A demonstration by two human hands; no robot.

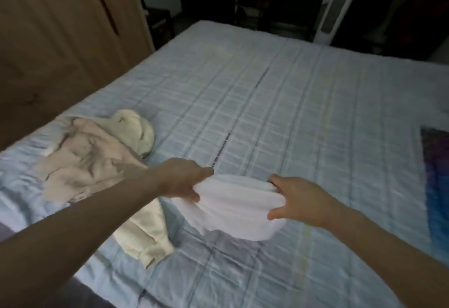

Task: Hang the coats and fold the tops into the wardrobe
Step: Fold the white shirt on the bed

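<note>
Where the bed [279,94] ends, a wardrobe [60,28] stands.

I hold a folded white top [233,208] just above the bed [279,103], my left hand [184,181] pinching its left end and my right hand [296,198] gripping its right end. To my left a pink garment [87,162] lies crumpled over a cream one [138,130] on the pale blue checked bedcover. A brown wardrobe [60,28] stands beyond the bed's left edge.
</note>
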